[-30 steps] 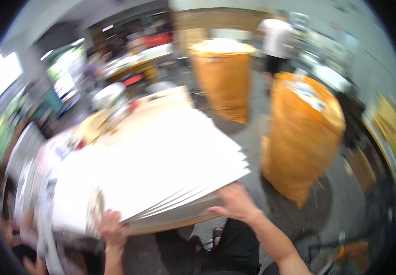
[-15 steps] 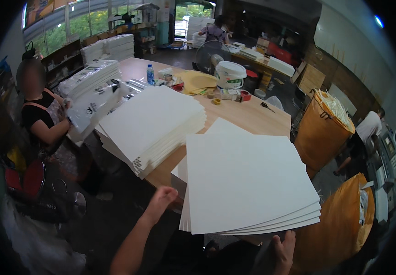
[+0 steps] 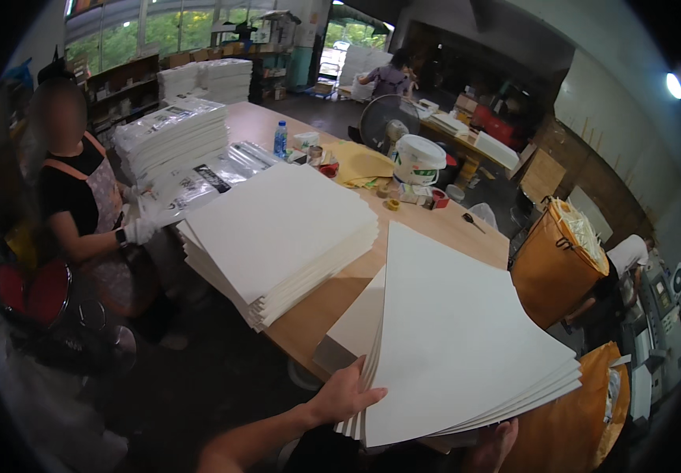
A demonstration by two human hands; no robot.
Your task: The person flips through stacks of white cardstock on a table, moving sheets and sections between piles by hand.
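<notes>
While the left hand [image 3: 348, 392] clamps sheets [image 3: 467, 331], the right hand [image 3: 500, 443] touches them.

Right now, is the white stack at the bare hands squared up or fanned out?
Fanned out: the white stack shows stepped, separate edges at its right corner, and more splayed edges just below the left hand.

Daylight enters the wide glass windows [image 3: 120, 45] and open rectangular doorway [image 3: 347, 38], and 1 oval white lamp [image 3: 675, 85] glares at upper right. The fanned white rectangular sheets [image 3: 459, 339] look softly lit above a dim grey floor [image 3: 222, 378]; fisheye curvature bends edges near the black rim.
</notes>
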